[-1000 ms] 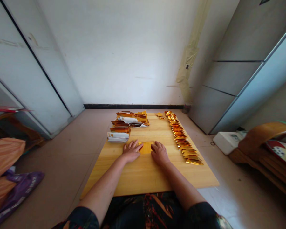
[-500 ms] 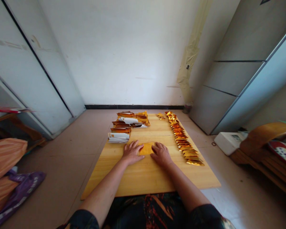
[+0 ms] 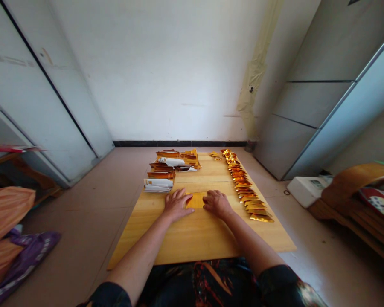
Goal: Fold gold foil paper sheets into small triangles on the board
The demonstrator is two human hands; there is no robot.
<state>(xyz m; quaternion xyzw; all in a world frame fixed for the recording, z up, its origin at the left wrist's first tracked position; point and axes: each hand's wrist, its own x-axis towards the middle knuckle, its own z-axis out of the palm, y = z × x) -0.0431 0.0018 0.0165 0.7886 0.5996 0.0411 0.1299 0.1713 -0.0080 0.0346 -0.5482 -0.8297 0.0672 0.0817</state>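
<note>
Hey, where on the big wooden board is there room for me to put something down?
The biggest bare patch of board is in front of the left hand and right hand. A narrower strip runs between the packet piles and the gold packet row. It's crowded around the gold packet under the hands.

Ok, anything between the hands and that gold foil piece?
Nothing visible. The left hand and right hand lie directly against opposite sides of the gold foil piece, which sits flat on the wooden board.
</note>
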